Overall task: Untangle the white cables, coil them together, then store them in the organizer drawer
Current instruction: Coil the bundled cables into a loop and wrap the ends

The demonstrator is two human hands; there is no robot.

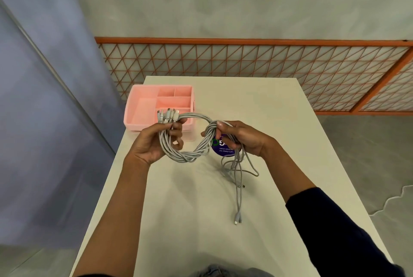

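Observation:
A bundle of white cables (190,153) is looped into a coil held above the white table (178,209). My left hand (154,142) grips the coil's left side, with several connector ends (167,115) sticking up past its fingers. My right hand (241,138) grips the coil's right side, thumb on top. Loose cable tails (238,178) hang from the right hand onto the table, their plugs (237,218) lying near the middle. The pink organizer (143,107) stands at the table's far left, its compartments open on top, just behind my left hand.
A round purple sticker (223,149) lies on the table under my right hand. An orange lattice railing (245,62) runs behind the table. A blue-grey wall (44,98) stands to the left. The table's left edge is close to the organizer.

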